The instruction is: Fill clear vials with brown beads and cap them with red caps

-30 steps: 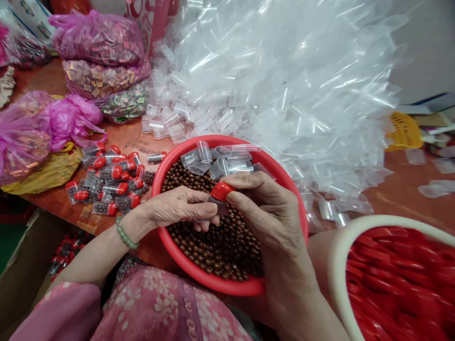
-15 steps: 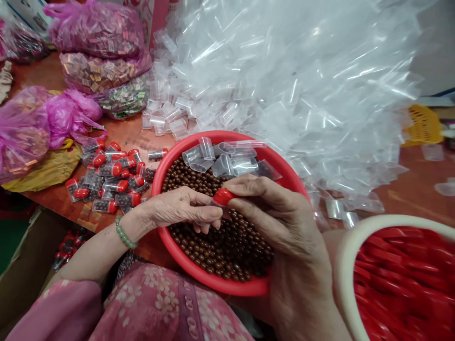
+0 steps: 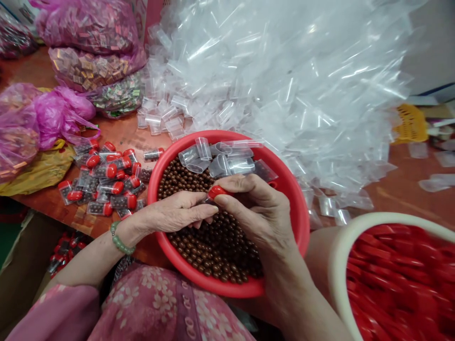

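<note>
Over a red basin (image 3: 303,227) of small brown balls (image 3: 199,258), my two hands meet at one small container. My left hand (image 3: 179,210), with a green bead bracelet at the wrist, is closed around a clear plastic tube (image 3: 206,200), mostly hidden by the fingers. Between thumb and forefinger, my right hand (image 3: 254,203) pinches a red cap (image 3: 217,191) at the tube's end. Whether the cap is fully seated I cannot tell. Several clear tubes (image 3: 218,163) lie on the balls at the basin's far side.
Filled red-capped tubes (image 3: 106,177) lie in a pile on the table at left. A huge heap of clear tubes (image 3: 284,76) rises behind the basin. At right stands a cream bucket (image 3: 337,265) of red caps (image 3: 398,274). Pink bags (image 3: 85,28) sit at back left.
The right hand has shifted slightly left with the red cap, closer to the left hand. The whole view has moved a little, so surroundings appear farther left.
</note>
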`<control>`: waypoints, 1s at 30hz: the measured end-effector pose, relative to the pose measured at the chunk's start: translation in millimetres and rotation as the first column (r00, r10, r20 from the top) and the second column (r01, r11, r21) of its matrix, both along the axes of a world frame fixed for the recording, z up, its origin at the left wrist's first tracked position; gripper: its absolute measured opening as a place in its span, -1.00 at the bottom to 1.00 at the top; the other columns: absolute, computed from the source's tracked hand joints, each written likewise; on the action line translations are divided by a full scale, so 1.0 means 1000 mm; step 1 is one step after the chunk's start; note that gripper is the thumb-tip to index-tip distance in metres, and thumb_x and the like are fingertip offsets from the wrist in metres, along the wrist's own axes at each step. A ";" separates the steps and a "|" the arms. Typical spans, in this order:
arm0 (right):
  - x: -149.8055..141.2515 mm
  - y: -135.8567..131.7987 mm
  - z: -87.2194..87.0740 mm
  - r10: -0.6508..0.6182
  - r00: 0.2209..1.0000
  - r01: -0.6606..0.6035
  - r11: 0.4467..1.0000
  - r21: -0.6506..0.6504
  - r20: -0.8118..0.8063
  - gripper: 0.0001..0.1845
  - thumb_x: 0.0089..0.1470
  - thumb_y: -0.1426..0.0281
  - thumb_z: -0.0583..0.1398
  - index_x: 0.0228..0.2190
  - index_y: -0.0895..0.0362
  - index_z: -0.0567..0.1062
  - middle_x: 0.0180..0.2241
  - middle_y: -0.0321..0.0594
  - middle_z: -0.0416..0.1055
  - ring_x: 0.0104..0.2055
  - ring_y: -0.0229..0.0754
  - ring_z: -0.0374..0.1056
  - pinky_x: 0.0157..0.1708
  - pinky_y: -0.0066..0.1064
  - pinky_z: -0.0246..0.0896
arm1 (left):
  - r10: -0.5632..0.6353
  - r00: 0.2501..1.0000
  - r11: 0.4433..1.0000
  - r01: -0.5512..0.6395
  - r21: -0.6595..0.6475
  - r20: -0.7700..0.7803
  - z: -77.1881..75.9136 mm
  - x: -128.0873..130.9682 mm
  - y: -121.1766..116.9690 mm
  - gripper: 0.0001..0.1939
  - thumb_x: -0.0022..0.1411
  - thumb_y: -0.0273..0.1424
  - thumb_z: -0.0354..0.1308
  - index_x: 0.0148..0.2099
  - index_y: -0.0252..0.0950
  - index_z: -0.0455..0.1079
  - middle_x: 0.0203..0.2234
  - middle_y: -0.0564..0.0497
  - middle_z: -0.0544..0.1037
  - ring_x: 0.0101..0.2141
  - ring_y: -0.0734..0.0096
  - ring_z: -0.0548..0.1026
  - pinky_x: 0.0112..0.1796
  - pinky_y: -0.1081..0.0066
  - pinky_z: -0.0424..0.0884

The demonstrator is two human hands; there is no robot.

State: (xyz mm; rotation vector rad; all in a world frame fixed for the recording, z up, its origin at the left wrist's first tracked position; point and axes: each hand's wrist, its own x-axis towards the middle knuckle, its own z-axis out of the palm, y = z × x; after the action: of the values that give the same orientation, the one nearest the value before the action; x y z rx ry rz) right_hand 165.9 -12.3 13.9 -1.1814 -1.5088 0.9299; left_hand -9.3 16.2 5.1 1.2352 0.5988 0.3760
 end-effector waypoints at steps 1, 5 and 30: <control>-0.001 -0.001 -0.001 0.001 1.000 -0.001 1.000 0.007 0.009 -0.92 0.09 0.34 0.28 -0.40 0.05 0.47 -0.40 -0.27 0.47 -0.36 -0.21 0.42 -0.36 -0.36 0.41 | 0.001 1.000 1.000 -0.001 -0.002 -0.003 0.000 0.000 0.000 -0.61 0.27 -0.05 0.04 -0.30 -0.32 0.28 -0.48 0.10 0.33 -0.48 0.56 0.29 -0.43 0.48 0.23; 0.002 -0.004 -0.006 0.057 0.991 -0.065 0.996 0.063 0.123 -0.78 0.11 0.27 0.26 -0.17 0.01 0.46 -0.24 -0.21 0.51 -0.26 -0.14 0.48 -0.28 -0.28 0.43 | 0.059 0.997 0.997 -0.057 -0.045 0.045 -0.002 0.000 0.000 -0.53 0.25 0.04 0.01 -0.30 -0.32 0.25 -0.47 0.09 0.33 -0.52 0.59 0.26 -0.48 0.49 0.20; -0.018 0.006 -0.018 -0.381 0.692 -0.195 0.720 0.666 0.613 -0.20 -0.02 0.19 0.22 0.17 0.27 0.14 -0.33 -0.04 0.46 -0.34 0.00 0.43 -0.34 -0.19 0.28 | 0.342 0.902 0.931 -0.286 -0.228 0.264 -0.010 0.008 -0.010 -0.57 0.25 -0.03 0.12 -0.22 -0.35 0.33 -0.50 0.08 0.42 -0.48 0.58 0.37 -0.38 0.52 0.30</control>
State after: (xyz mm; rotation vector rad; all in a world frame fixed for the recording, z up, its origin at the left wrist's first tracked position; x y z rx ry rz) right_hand 148.1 -6.3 -4.0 -1.0572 -2.1178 -0.3162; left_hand -1.5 5.8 -4.9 0.8789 0.5567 0.7511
